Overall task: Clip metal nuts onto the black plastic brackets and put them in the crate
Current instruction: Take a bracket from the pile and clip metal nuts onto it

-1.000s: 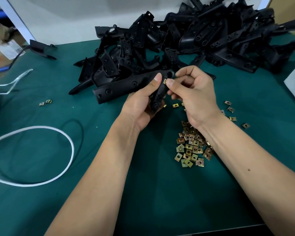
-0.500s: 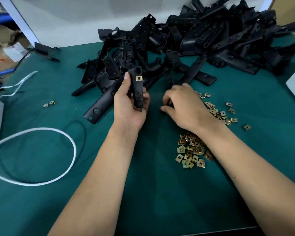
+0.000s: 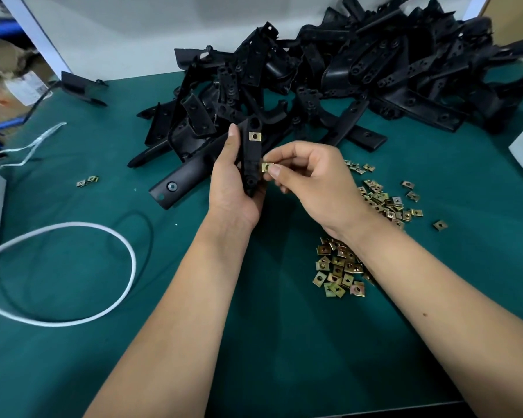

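**One nut clipped, a second pinched at the bracket's edge**

One black plastic bracket (image 3: 252, 158) stands nearly upright in your left hand (image 3: 234, 188), lifted above the green table (image 3: 284, 342). Your left thumb lies along its left edge and the other fingers curl round behind it, so the grip is closed about the lower part of the bracket. A brass-coloured clipped nut (image 3: 255, 136) already sits on the bracket's upper part, just below the round hole at its top end.

Your right hand (image 3: 317, 182) is just right of the bracket. Its thumb and forefinger are drawn together in a tight pinch on a second metal nut (image 3: 266, 167), which touches the bracket's right edge about midway down. The remaining fingers of that hand are curled loosely under the palm, holding nothing that can be seen.

Below your right wrist lies a heap of loose nuts (image 3: 340, 268), and more scattered nuts (image 3: 388, 203) spread out to the right of that hand. Two stray nuts (image 3: 88, 181) rest well apart on the left part of the table.

Behind both hands, a big pile of black brackets (image 3: 344, 70) fills the far side of the table, against a pale wall. One long bracket with a metal washer (image 3: 181, 184) lies at the near edge of the pile, just left of your left hand. A white cable loop (image 3: 103, 303) curves over the table's left side.
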Motion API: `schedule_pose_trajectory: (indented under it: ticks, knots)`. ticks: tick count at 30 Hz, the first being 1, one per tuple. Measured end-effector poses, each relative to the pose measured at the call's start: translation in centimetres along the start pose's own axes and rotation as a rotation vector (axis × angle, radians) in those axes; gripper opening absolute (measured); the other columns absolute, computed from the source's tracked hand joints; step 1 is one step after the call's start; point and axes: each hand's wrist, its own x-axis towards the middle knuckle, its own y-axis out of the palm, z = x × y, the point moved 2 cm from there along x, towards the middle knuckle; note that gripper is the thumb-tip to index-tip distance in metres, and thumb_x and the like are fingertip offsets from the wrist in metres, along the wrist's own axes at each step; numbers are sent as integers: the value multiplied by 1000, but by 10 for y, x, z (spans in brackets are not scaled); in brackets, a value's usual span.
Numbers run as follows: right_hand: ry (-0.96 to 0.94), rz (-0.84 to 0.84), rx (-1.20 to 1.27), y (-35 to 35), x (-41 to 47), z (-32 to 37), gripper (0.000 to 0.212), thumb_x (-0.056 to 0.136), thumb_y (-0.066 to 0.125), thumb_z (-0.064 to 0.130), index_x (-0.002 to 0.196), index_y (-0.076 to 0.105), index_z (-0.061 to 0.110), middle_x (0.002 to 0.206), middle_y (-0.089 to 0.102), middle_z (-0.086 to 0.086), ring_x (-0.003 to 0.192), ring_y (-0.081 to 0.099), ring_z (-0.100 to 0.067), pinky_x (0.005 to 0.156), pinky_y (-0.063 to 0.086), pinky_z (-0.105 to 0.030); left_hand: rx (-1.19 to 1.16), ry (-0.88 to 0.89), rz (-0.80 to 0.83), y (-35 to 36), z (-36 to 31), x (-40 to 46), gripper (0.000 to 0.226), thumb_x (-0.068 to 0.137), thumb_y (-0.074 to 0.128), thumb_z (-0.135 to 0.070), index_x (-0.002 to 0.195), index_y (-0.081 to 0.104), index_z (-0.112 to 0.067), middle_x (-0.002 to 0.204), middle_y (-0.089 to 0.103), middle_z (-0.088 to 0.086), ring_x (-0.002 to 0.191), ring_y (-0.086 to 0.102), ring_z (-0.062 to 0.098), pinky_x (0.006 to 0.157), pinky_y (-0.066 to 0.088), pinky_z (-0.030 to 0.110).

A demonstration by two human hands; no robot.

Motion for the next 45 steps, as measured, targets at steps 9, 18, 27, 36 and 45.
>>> schedule_pose_trajectory:
  ticks: [9,18,27,36,45]
  knots:
    - [8,-56,80,3,-3,0,8,90,73,-2,97,72,2,82,78,-9,72,69,-14,66,56,-25,24,-14,11,2,1,-1,39,93,68,-52,82,69,-15,75,59,4,61,53,21,55,47,32]
    - [17,-63,73,5,-2,-2,8,89,75,-1,94,74,4,78,77,-7,68,69,-17,66,57,-26,49,-16,-12,3,2,-3,38,92,69,-50,74,70,-17,69,59,3,53,55,20,47,45,29]
    - [6,10,181,0,-3,6,25,88,72,-8,105,59,6,73,69,-2,69,62,-13,67,53,-24,40,-55,37,9,5,-9,34,96,66,-45,80,71,-15,77,65,3,67,63,19,59,49,32]
    - [14,40,247,4,-4,6,25,89,70,-5,106,57,9,72,65,-4,74,60,-21,66,52,-27,9,-47,55,17,13,-14,31,98,63,-45,88,69,-16,82,66,3,76,63,20,66,43,31]
    - [98,-93,144,2,-2,3,26,92,70,-1,114,62,9,87,73,-13,78,66,-13,69,54,-27,87,42,-141,15,17,-8,55,90,75,-49,124,63,-7,102,78,9,93,77,27,86,62,47]
